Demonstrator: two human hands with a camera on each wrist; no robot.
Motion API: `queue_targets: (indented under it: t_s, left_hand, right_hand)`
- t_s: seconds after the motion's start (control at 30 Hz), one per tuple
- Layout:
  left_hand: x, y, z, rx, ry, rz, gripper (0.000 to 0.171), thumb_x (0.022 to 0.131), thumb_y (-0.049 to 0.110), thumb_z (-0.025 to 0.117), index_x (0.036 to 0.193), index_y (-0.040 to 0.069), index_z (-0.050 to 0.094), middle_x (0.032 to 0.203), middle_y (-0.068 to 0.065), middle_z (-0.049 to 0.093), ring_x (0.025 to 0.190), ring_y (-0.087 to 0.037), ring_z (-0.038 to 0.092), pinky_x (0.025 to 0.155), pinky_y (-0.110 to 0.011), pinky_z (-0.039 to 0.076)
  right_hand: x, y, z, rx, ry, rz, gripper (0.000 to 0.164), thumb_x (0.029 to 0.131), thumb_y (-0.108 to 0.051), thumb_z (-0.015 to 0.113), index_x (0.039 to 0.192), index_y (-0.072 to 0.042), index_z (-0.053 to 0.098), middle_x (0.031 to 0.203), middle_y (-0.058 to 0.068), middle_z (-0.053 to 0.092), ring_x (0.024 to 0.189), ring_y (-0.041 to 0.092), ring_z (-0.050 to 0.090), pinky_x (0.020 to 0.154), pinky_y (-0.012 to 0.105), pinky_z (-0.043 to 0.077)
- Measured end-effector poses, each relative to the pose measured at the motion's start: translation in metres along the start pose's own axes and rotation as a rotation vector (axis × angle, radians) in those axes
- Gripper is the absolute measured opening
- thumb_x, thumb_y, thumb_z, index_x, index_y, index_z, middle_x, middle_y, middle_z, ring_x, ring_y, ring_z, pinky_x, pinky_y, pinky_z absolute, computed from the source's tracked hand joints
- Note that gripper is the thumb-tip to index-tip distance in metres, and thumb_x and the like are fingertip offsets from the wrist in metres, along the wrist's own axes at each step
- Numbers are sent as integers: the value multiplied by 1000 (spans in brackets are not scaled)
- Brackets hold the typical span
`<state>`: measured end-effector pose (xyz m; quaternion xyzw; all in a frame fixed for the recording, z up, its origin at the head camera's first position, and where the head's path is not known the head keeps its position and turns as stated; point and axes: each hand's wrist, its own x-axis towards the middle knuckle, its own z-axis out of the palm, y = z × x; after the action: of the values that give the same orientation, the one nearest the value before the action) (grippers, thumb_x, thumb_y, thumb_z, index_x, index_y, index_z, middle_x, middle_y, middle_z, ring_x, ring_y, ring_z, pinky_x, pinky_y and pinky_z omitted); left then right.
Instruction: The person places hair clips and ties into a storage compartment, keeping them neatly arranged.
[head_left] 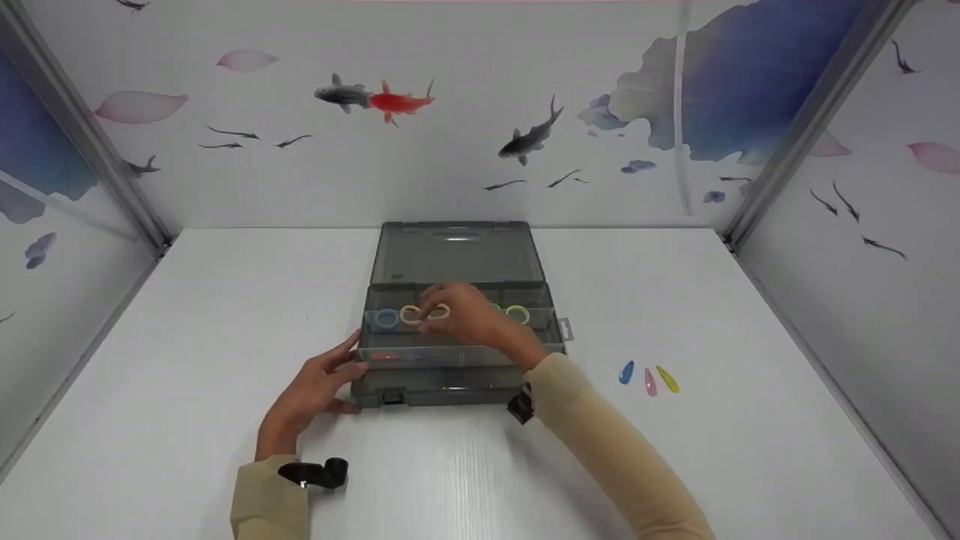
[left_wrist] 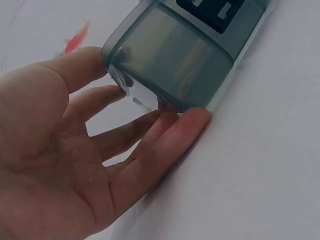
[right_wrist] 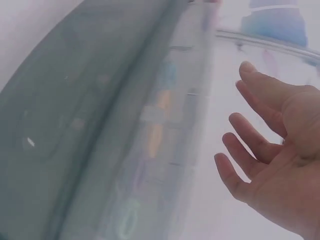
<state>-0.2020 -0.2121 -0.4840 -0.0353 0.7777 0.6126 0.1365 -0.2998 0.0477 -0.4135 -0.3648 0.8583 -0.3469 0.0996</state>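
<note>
The white desk (head_left: pixel 225 300) bears an open, translucent grey plastic box (head_left: pixel 459 255) and, to its right, blue, pink and yellow teardrop-shaped clips (head_left: pixel 650 382).

one left hand (head_left: pixel 309 391), one right hand (head_left: pixel 471 316), two black wrist cameras (head_left: pixel 320 472), one grey compartmented storage box (head_left: pixel 450 379), at least five ring-shaped hair ties (head_left: pixel 377 319) inside, three loose snap hair clips (head_left: pixel 650 382)

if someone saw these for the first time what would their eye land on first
Probably the open, smoky-grey translucent plastic box in the middle of the white table, with the right hand over its row of pastel rings and the left hand touching its left side. Next, perhaps, three small teardrop-shaped clips, blue, pink and yellow, lying to the box's right. Behind, a bright red fish stands out on the white printed wall.
</note>
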Motion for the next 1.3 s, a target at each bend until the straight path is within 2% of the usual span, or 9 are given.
queue_targets:
  t_s: [0.27,0.4,0.57,0.77,0.9,1.0,1.3]
  left_hand:
    - [-1,0,0,25,7,7,66,104,25,56,160,31,23,164,-21,27,146,-45,37,81,-44,63]
    - [-1,-1,1,22,6,5,66,103,25,56,160,31,23,164,-21,27,145,-45,37,82,-44,63]
    - [-2,-4,0,15,9,6,66,103,25,56,160,30,24,164,-20,28,145,-45,37,82,-44,63]
    - [-1,-4,-1,11,0,15,67,103,26,57,160,28,23,165,-20,26,147,-45,35,81,-43,63]
    - [-1,-4,-2,17,-14,23,68,103,28,56,161,29,20,167,-18,19,148,-42,32,81,-42,63]
    - [-1,-4,-2,15,-13,14,67,103,28,56,161,30,21,168,-17,18,149,-42,31,82,-42,63]
    - [-3,-2,1,14,-1,9,66,103,26,57,160,30,24,165,-20,25,148,-44,33,83,-44,62]
  right_hand:
    - [-38,-1,-23,39,55,-64,20,95,-19,70,112,-9,74,136,11,60,126,30,58,104,52,50]
    - [-58,-3,-36,65,88,-65,20,96,-20,69,114,-13,74,135,9,62,126,26,58,101,50,51]
    - [-80,3,-51,86,176,-90,20,97,-18,67,115,-13,73,133,8,63,124,24,58,99,47,52]
    - [-105,21,-64,98,289,-82,18,95,-14,69,112,-11,74,128,7,65,118,24,62,95,39,55]
    - [-122,38,-73,88,327,-41,20,94,-13,70,114,-12,73,128,7,65,120,23,60,94,32,54]
    - [-135,50,-80,77,346,0,22,93,-14,71,115,-13,73,129,6,65,122,20,60,94,29,55]
    - [-168,89,-97,52,360,56,21,93,-12,71,114,-13,74,126,8,67,113,-5,58,91,17,53]
